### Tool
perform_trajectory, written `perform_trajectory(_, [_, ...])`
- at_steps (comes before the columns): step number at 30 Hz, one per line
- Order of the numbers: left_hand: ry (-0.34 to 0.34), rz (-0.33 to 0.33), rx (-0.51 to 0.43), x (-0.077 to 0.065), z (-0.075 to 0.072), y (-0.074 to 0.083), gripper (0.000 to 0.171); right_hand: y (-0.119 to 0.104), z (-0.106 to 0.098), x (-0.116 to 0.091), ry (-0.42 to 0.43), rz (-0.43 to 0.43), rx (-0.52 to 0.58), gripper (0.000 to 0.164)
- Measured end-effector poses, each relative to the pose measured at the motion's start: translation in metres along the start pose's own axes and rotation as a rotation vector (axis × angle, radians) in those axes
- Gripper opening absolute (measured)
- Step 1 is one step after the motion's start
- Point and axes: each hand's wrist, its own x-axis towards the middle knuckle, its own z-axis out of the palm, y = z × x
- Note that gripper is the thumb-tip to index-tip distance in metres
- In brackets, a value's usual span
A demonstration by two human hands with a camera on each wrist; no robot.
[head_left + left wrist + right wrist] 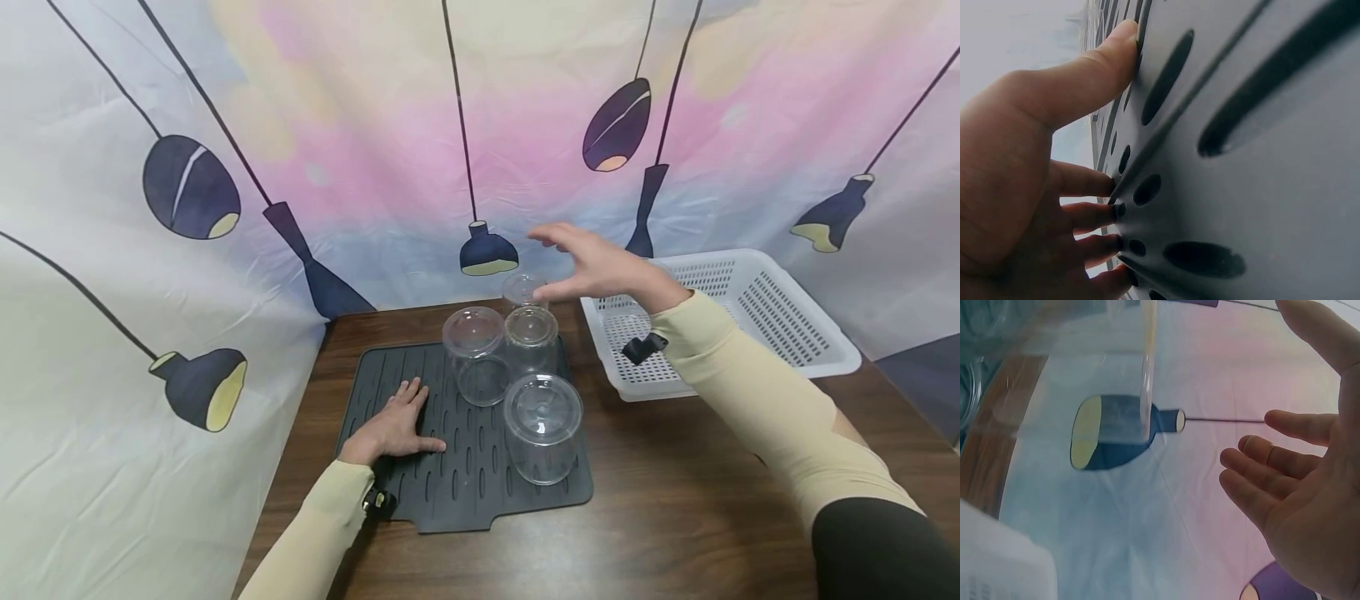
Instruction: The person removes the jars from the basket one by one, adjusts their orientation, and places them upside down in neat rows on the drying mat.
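Observation:
My left hand (393,427) rests on the dark grey ridged mat (457,492), its fingers spread; the left wrist view shows the fingertips and thumb (1125,30) at the slotted surface. Raised over the back of the table, my right hand (592,262) holds nothing, with thumb and fingers apart. Just below it stands a clear round container (519,287) at the back, partly hidden. Other clear containers stand on the mat: a tall one (476,333), a middle one (532,329) and a wide one (543,433) nearest me. A clear container rim (1146,375) shows in the right wrist view.
A white perforated plastic basket (828,354) stands on the brown wooden table (697,500) at the right, under my right forearm. Behind the table hangs a pastel cloth (375,167) printed with lamps, and it also lines the left side.

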Motion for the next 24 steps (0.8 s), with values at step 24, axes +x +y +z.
perform_trajectory(24, [0.004,0.007,-0.005,-0.001,0.000,0.001,0.111,0.051,-0.024,-0.051,0.279,0.173,0.085,0.087])
